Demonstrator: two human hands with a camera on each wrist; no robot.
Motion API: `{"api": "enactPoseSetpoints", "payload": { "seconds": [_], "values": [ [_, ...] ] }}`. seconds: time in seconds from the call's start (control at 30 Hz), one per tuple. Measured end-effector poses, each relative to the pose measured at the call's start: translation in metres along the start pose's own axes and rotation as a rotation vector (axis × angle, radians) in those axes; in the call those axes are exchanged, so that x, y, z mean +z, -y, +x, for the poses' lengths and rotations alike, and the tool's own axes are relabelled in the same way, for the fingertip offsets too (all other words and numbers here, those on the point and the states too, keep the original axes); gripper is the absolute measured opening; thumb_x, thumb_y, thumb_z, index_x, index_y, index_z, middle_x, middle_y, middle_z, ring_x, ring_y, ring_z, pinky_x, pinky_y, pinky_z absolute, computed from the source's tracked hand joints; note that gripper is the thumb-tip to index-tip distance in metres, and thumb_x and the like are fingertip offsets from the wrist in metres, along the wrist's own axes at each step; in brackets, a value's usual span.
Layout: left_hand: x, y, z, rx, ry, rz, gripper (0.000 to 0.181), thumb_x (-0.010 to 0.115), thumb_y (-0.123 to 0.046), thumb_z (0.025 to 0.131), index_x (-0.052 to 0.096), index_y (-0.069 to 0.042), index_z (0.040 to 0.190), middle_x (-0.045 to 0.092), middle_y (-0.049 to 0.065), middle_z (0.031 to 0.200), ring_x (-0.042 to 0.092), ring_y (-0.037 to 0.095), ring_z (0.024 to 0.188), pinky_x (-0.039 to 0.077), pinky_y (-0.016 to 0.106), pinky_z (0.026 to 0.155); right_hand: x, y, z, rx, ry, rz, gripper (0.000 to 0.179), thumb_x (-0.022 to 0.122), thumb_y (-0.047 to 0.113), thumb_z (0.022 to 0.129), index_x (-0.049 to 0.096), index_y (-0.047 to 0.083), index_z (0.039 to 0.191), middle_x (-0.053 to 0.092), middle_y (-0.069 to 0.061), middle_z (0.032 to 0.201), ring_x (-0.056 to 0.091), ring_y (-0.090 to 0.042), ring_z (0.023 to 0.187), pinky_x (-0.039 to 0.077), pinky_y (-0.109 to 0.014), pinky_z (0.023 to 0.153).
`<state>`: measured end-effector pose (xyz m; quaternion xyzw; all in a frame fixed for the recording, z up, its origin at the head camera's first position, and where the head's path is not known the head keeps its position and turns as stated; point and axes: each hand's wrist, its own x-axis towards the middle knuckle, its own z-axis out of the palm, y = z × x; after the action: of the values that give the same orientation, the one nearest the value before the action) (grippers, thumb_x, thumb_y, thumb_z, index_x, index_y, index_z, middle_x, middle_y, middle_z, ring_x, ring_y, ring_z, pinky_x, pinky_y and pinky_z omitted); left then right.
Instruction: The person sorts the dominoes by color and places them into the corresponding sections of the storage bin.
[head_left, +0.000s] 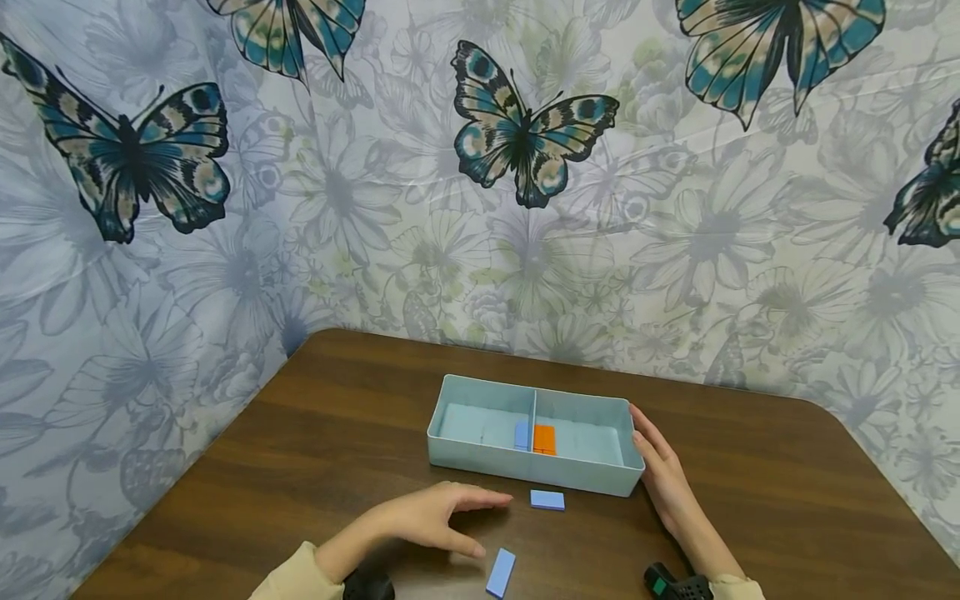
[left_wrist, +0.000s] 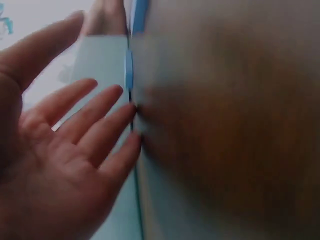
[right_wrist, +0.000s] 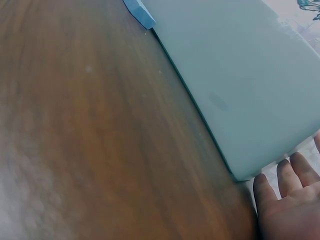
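In the head view my left hand [head_left: 427, 514] reaches over the table with thumb and fingers spread, holding nothing. Near its thumb lies a blue rectangular block [head_left: 500, 572]. Another blue block [head_left: 547, 500] lies past its fingertips, close to the front wall of a pale blue-green two-compartment box [head_left: 480, 460]. The left wrist view shows the palm [left_wrist: 60, 170] facing the camera, fingers extended. My right hand [head_left: 666, 479] touches the box's right end with its fingers along the wall; the right wrist view shows the fingertips [right_wrist: 288, 175] at that corner.
Inside the box, a blue piece [head_left: 521, 434] is in the left compartment and orange pieces [head_left: 544, 439] are in the right, both beside the divider [head_left: 533, 419]. The brown wooden table [head_left: 360, 392] meets a butterfly-print cloth [head_left: 420, 242] behind and at the left.
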<state>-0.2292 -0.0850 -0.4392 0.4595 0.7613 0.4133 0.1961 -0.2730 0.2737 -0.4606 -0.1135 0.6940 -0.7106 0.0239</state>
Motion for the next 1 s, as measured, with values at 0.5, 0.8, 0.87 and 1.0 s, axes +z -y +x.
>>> {"api": "enactPoseSetpoints", "payload": {
  "seconds": [0.5, 0.8, 0.87, 1.0],
  "values": [
    [0.029, 0.005, -0.01, 0.05, 0.038, 0.275, 0.075, 0.07, -0.034, 0.085, 0.032, -0.018, 0.148, 0.026, -0.003, 0.15, 0.011, 0.027, 0.138, 0.014, 0.049, 0.108, 0.001, -0.001, 0.001, -0.009, 0.008, 0.013, 0.053, 0.034, 0.026, 0.104, 0.015, 0.014, 0.152, 0.007, -0.01, 0.155, 0.011, -0.027, 0.137, 0.032, -0.021, 0.093],
    [0.033, 0.009, -0.009, 0.091, 0.021, 0.313, 0.067, 0.068, -0.035, 0.085, 0.042, -0.013, 0.143, 0.022, 0.003, 0.152, 0.011, 0.026, 0.138, 0.012, 0.044, 0.109, 0.002, 0.0, 0.0, -0.007, 0.008, 0.012, 0.053, 0.034, 0.025, 0.104, 0.015, 0.014, 0.152, 0.006, -0.009, 0.155, 0.009, -0.029, 0.137, 0.033, -0.019, 0.092],
    [0.034, 0.01, -0.008, 0.092, 0.007, 0.333, 0.063, 0.067, -0.037, 0.086, 0.046, -0.016, 0.141, 0.025, 0.002, 0.151, 0.012, 0.026, 0.138, 0.013, 0.045, 0.109, 0.001, 0.0, 0.001, -0.014, 0.01, 0.015, 0.052, 0.034, 0.024, 0.104, 0.014, 0.013, 0.152, 0.006, -0.011, 0.155, 0.008, -0.031, 0.137, 0.033, -0.019, 0.091],
    [0.036, 0.011, -0.005, 0.092, -0.035, 0.361, 0.055, 0.067, -0.04, 0.085, 0.053, -0.021, 0.135, 0.03, 0.001, 0.149, 0.015, 0.026, 0.138, 0.015, 0.045, 0.109, 0.001, 0.0, 0.001, -0.027, 0.015, 0.021, 0.052, 0.033, 0.023, 0.104, 0.014, 0.012, 0.151, 0.005, -0.012, 0.155, 0.007, -0.032, 0.137, 0.032, -0.019, 0.091]
  ]
}}
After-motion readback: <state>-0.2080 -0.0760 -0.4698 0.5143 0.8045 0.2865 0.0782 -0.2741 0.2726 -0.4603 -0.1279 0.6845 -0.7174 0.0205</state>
